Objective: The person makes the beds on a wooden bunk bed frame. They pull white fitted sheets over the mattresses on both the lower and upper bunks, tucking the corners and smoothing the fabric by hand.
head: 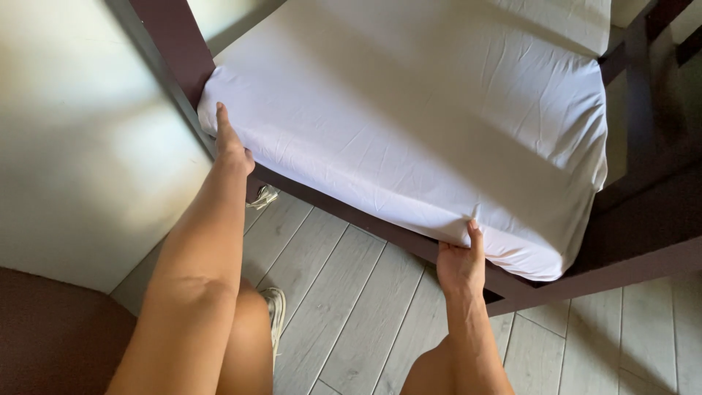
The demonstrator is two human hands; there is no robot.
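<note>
A mattress covered in a white fitted sheet (409,124) lies in a dark brown bed frame (365,216). My left hand (228,143) presses flat against the sheet's side near the left corner, fingers together and pointing up. My right hand (461,260) grips the lower edge of the sheet where it meets the frame rail, thumb on top and fingers tucked under the fabric. The sheet is wrinkled along the side and hangs loose at the right corner (567,249).
A dark bedpost (175,44) rises at the left corner beside a pale wall (80,146). Grey wood-plank floor (344,292) lies below. My knees and a light sneaker (275,311) show at the bottom. A brown cushion (51,336) sits bottom left.
</note>
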